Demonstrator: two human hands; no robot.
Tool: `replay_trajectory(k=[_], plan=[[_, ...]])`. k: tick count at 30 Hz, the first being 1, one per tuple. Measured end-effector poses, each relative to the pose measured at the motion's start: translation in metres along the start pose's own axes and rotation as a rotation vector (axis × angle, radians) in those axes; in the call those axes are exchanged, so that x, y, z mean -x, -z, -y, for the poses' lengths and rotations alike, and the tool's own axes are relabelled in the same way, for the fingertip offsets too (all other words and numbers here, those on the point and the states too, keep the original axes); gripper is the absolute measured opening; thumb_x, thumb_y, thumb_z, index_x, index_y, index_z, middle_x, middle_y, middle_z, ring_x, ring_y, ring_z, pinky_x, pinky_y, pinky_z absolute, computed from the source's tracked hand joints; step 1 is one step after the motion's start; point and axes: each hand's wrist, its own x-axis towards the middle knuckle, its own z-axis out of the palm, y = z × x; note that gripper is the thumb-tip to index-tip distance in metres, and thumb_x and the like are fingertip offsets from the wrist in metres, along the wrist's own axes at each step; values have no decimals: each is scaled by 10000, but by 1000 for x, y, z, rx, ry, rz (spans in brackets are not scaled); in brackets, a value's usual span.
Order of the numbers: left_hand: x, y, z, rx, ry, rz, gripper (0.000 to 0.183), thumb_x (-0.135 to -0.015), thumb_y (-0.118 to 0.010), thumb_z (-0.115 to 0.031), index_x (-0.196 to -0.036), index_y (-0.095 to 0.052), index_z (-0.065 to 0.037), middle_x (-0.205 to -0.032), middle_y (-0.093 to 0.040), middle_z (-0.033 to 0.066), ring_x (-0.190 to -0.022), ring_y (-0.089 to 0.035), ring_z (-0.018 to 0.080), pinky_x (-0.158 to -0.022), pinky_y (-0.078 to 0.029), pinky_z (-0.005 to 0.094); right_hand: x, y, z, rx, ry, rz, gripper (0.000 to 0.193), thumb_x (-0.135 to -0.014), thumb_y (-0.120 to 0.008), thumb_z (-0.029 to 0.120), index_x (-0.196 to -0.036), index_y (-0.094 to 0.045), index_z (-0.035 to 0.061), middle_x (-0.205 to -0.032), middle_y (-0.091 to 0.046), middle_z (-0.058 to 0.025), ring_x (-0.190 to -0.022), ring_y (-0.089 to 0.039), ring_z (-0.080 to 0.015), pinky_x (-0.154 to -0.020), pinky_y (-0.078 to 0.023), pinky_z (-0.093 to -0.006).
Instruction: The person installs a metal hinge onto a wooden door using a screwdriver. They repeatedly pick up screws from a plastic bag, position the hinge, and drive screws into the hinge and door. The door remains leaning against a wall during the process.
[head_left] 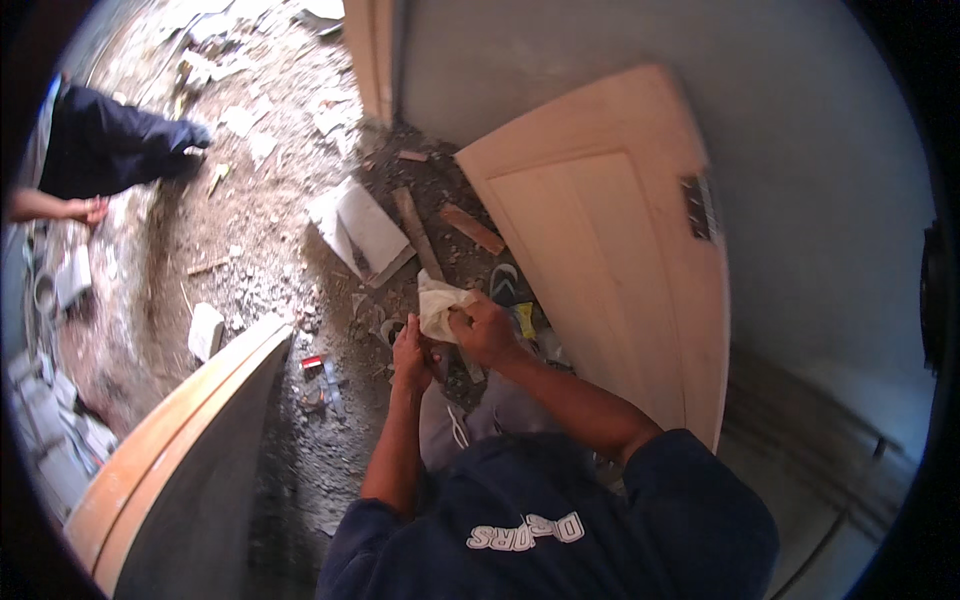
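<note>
In front of my body, at the middle of the view, my right hand [486, 331] is closed on a crumpled whitish cloth or sheet [440, 308]. Just to its left is my left hand [410, 358], fingers curled and thumb side up at the lower left edge of the whitish piece. A small dark object shows beside those fingers, too small to name. Whether the left hand also grips the whitish piece is hidden.
A pale wooden door [600, 210] with a dark cutout leans on the grey wall at right. Another wooden panel [185, 425] stands at lower left. Boards, a white slab [360, 228] and rubble litter the ground. Another person's dark trousers [115, 145] and hand show at upper left.
</note>
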Motion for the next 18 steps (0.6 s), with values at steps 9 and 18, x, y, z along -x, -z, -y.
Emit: replay_trajectory(k=[9, 18], plan=[[-9, 94, 95, 111, 48, -318, 643, -1044, -401, -605, -1253, -602, -31, -1038, -693, 117, -702, -671, 202, -498, -499, 309, -106, -162, -186, 118, -30, 237, 277, -887, -626, 235, -1035, -709, 16, -1089, -659, -216, -995, -652, -434, -837, -528, -500], [-17, 114, 158, 348, 57, -356, 581, -1060, -411, -556, -1184, -634, -34, -1042, -705, 141, -732, -688, 214, -488, -504, 302, -192, -305, -292, 146, -52, 327, 301, -867, -632, 279, -1017, -725, 36, -1111, -647, -203, -1057, -630, -397, -886, -517, -495]])
